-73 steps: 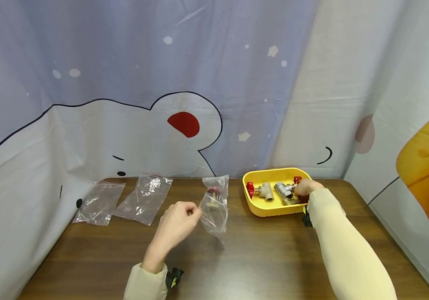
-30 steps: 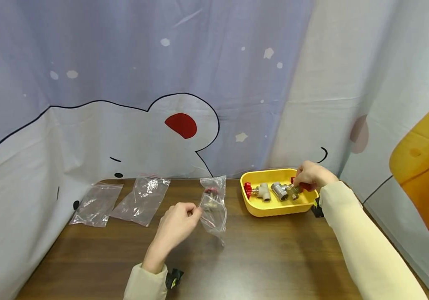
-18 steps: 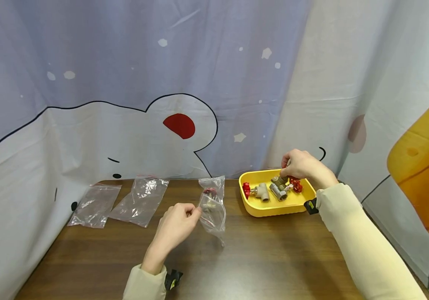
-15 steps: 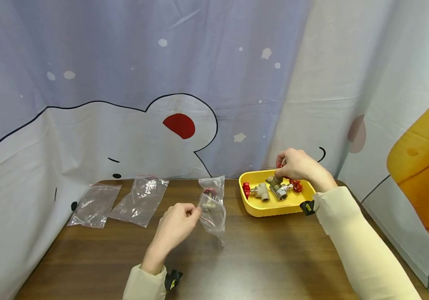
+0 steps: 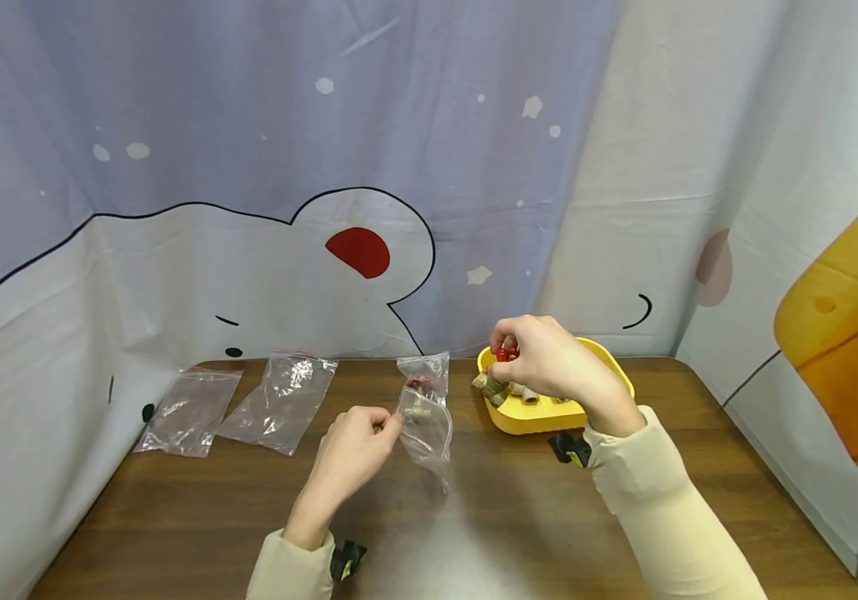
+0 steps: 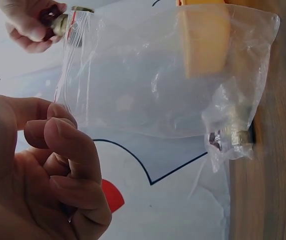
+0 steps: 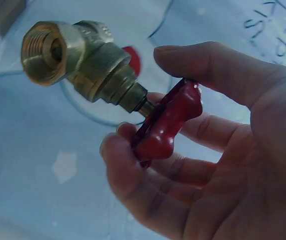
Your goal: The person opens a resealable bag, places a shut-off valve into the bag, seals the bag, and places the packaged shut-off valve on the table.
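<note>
My left hand (image 5: 354, 454) pinches the open end of a clear zip-lock bag (image 6: 143, 90) between thumb and finger. Behind that bag is another clear bag (image 6: 228, 130) with a brass valve inside; its red handwheel (image 5: 420, 382) shows through the plastic in the head view. My right hand (image 5: 552, 362) grips a brass gate valve (image 7: 100, 70) by its red handwheel (image 7: 168, 125), with the valve's threaded end pointing away from the palm. In the head view this valve body (image 5: 491, 388) hangs over the left end of a yellow bin (image 5: 526, 425), right of the held bag.
Inside the yellow bin, other fittings are partly hidden by my right hand, among them a beige pipe fitting (image 5: 525, 394). Two flat clear bags (image 5: 192, 412) (image 5: 286, 400) lie at the back left of the wooden table (image 5: 197, 517). A printed curtain (image 5: 504, 208) stands behind.
My right hand has picked the brass valve out of the yellow bin, lifted it and carried it left towards the held bag. My left hand keeps its place on the bag.
</note>
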The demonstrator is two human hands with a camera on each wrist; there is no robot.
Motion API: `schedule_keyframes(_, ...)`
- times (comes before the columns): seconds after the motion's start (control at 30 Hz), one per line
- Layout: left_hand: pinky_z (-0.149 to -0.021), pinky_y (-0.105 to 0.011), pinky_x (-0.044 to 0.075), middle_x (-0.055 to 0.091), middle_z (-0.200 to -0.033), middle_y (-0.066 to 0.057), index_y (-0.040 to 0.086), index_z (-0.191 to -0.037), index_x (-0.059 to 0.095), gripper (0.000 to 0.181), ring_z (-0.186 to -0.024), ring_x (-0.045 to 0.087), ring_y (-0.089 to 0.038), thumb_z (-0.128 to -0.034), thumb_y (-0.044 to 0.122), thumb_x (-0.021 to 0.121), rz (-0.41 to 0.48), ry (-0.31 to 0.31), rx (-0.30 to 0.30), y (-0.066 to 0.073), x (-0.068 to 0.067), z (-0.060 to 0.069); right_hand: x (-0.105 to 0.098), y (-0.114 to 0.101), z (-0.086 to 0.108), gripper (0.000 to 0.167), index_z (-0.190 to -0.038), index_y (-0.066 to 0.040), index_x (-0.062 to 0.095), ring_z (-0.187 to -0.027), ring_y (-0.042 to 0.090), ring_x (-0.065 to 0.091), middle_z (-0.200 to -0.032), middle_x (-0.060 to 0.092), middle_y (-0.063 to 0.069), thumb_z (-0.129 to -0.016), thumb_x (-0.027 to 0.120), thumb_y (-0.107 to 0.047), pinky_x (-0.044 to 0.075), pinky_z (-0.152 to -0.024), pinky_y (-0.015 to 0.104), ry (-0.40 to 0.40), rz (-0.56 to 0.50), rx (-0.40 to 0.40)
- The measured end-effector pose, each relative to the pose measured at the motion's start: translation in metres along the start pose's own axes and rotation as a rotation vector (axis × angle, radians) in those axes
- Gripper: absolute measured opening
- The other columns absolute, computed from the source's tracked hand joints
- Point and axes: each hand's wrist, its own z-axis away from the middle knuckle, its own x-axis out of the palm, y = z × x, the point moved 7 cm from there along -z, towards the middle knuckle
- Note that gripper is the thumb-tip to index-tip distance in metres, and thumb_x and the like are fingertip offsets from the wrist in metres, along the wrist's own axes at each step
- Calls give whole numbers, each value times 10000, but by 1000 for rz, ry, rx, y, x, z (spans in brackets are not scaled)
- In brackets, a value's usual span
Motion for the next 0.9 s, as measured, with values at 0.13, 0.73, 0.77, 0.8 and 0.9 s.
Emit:
schedule_keyframes(0.13,-454,-331,270,337,-490,69,179,-540,437,415,-461,334,-133,-915,269,587,7,2,0,1,0,0,5,-19,4,99,-837,-113,648,-671,161,537,-740,591,-23,-763,711,-130,452,-636,312,41,-15,-38)
schedule_keyframes(0.73,-433,-316,263,342,-464,86,184,-528,449,395,-431,343,-119,-896,239,581,17,3,10,4,3,0,47,-64,-3,145,-822,-133,648,-710,163,520,-748,567,-28,-756,775,-155,443,-649,304,99,-53,-50)
schedule_keyframes(0.77,-430,-315,262,345,-463,87,184,-529,454,391,-429,346,-118,-895,236,582,20,1,11,4,3,0,50,-64,-3,147,-812,-139,642,-712,161,516,-746,562,-32,-757,778,-153,441,-651,302,100,-56,-47)
schedule_keyframes(0.8,-429,-315,261,347,-465,87,184,-532,459,388,-428,347,-118,-896,235,584,22,-1,13,4,3,0,54,-64,-4,148,-801,-136,639,-709,163,513,-740,559,-31,-757,779,-145,439,-648,303,100,-61,-49)
schedule_keyframes(0.9,-425,-314,258,348,-467,89,182,-536,467,378,-428,347,-115,-893,224,583,26,-5,16,5,4,1,63,-64,-5,168,-771,-135,616,-703,174,498,-711,539,-29,-754,783,-136,427,-639,307,111,-53,-54)
